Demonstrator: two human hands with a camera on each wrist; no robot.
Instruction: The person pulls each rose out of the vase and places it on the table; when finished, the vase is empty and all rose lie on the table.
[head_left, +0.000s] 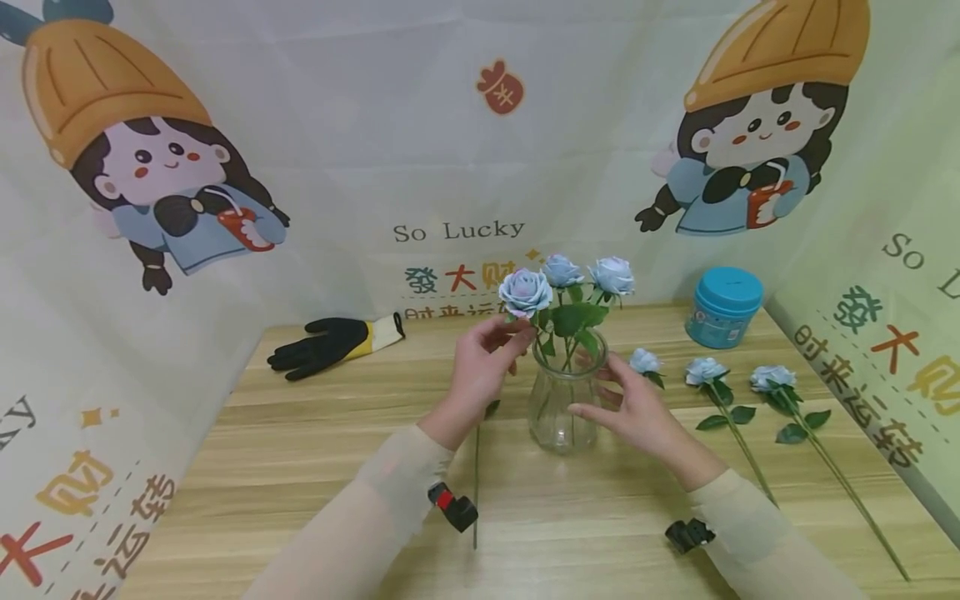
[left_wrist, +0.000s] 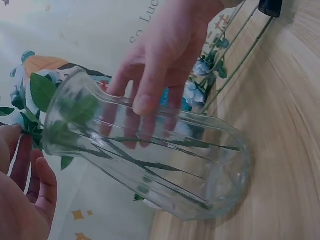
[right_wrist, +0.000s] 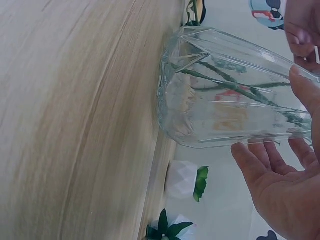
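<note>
Soft, even light here, just faint shadows on the wooden table and small glints on the glass vase. Wide-angle stretch leans the printed backdrop outward at left and right, while both wrist views run dimmer, hazy and slightly soft.

Glossy glass vase, woodgrain tabletop

"So Lucky" on white backdrop, "發大财" beneath, "时来运转" on right-hand backdrop panel

The left hand pinches a blue rose in a glass vase; the right hand holds the vase. More roses lie on the tabletop.
</note>
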